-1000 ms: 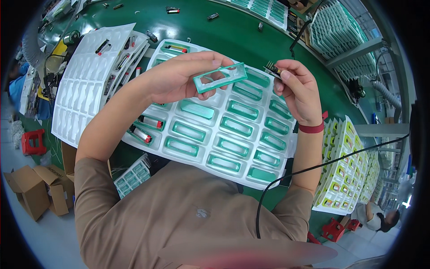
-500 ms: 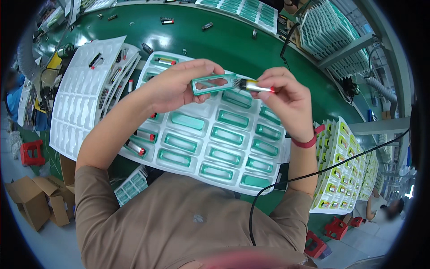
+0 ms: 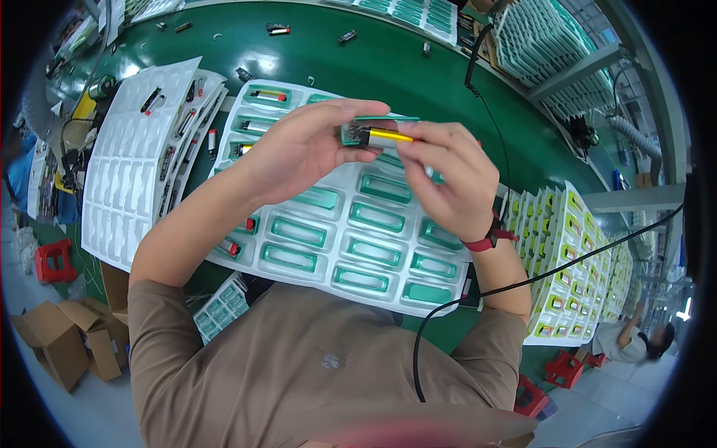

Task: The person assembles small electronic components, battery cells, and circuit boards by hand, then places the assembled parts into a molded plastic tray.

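My left hand (image 3: 299, 153) is closed around a green rectangular plastic casing (image 3: 349, 134), which it holds tilted above the tray. My right hand (image 3: 454, 172) pinches a small battery assembly (image 3: 387, 137) with a silver body, a yellow strip and a black end. That black end is at the casing, overlapping it in this view; how deep it sits inside cannot be made out. Below both hands lies a white moulded tray (image 3: 338, 233) with rows of green casings (image 3: 377, 217). In its left part, several casings hold battery assemblies with red ends (image 3: 269, 95).
Left of it stand stacked white trays (image 3: 123, 160), with loose parts on and between them. Yellow-green filled trays (image 3: 556, 261) are stacked at right. Loose parts (image 3: 347, 36) lie on the green table (image 3: 314, 52). A black cable (image 3: 523, 290) crosses near my right forearm.
My right hand has moved left and brought the battery assembly to the casing, turning it so its yellow side shows. My left hand has tilted the casing.
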`<state>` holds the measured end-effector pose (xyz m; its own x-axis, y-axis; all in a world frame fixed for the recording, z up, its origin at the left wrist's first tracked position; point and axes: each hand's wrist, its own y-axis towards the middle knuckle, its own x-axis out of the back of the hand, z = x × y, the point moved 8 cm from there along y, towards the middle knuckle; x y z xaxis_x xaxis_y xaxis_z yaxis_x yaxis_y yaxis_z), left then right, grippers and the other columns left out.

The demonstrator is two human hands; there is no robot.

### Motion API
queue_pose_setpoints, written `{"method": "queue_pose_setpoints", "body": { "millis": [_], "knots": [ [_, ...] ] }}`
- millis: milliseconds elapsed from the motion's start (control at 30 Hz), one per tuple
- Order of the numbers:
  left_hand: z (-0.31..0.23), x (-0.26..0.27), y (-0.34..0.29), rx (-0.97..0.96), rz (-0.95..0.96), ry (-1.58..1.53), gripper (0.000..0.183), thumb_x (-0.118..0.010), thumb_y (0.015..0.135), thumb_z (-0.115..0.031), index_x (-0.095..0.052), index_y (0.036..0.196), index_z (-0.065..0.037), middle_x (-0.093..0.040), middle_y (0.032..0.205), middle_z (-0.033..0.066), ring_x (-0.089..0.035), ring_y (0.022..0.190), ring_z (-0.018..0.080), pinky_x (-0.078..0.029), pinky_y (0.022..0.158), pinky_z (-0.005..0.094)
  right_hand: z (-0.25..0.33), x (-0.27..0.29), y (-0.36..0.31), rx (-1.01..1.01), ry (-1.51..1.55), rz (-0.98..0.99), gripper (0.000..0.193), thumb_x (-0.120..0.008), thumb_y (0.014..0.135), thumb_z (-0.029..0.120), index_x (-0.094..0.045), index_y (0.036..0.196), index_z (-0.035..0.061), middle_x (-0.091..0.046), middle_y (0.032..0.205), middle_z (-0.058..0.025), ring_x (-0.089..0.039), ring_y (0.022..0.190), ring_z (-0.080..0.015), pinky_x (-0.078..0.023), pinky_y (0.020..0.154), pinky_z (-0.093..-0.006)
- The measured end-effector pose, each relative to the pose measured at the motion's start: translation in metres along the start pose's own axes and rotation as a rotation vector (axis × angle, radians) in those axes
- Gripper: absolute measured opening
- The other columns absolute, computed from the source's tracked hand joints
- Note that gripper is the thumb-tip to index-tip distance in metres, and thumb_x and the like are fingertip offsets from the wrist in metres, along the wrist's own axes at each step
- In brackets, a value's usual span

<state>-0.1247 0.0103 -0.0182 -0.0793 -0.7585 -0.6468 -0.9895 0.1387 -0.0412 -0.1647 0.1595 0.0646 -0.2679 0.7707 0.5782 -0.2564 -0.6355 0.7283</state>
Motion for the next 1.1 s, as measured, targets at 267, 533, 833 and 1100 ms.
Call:
{"method": "queue_pose_setpoints", "body": {
  "millis": [267, 533, 833, 1100],
  "knots": [
    [-0.012, 0.01, -0.005, -0.057, 0.033, 0.004, 0.051, -0.038, 0.108, -0.031, -0.048, 0.143, 0.006, -0.05, 0.146, 0.0262, -0.058, 0.109, 0.0222, -0.048, 0.099, 0.0343, -0.019, 0.078, -0.024, 0.05, 0.152, -0.581, 0.021, -0.071, 0.079, -0.013, -0.069, 0.096, -0.0009, -0.068, 0.109, -0.0192, -0.068, 0.091, -0.0239, -0.057, 0.078, -0.0327],
    [-0.008, -0.001, -0.002, -0.008, 0.03, 0.043, 0.055, -0.036, 0.11, -0.038, -0.05, 0.14, 0.006, -0.059, 0.126, 0.0161, -0.061, 0.107, 0.0218, -0.05, 0.097, 0.034, -0.011, 0.002, 0.002, -0.052, 0.08, 0.035, 0.02, -0.076, 0.078, -0.006, -0.071, 0.095, 0.001, -0.071, 0.104, -0.0124, -0.07, 0.089, -0.0238, -0.057, 0.074, -0.0301],
    [-0.004, 0.003, 0.001, -0.007, -0.006, 0.067, 0.055, -0.033, 0.111, -0.039, -0.05, 0.14, 0.006, -0.06, 0.124, 0.0139, -0.061, 0.106, 0.019, -0.05, 0.098, 0.0335, -0.011, -0.004, 0.003, -0.019, -0.006, 0.072, 0.02, -0.076, 0.079, -0.005, -0.072, 0.098, 0.0008, -0.071, 0.104, -0.0118, -0.07, 0.088, -0.0251, -0.057, 0.071, -0.0314],
    [0.003, 0.001, 0.003, 0.013, 0.007, 0.062, 0.054, -0.031, 0.112, -0.036, -0.05, 0.139, 0.007, -0.061, 0.122, 0.0138, -0.061, 0.105, 0.0185, -0.05, 0.097, 0.0334, -0.002, -0.012, 0.004, 0.059, -0.11, 0.142, 0.027, -0.073, 0.074, -0.009, -0.07, 0.099, -0.0009, -0.068, 0.105, -0.013, -0.068, 0.089, -0.0289, -0.056, 0.073, -0.0347]
  ]
}}
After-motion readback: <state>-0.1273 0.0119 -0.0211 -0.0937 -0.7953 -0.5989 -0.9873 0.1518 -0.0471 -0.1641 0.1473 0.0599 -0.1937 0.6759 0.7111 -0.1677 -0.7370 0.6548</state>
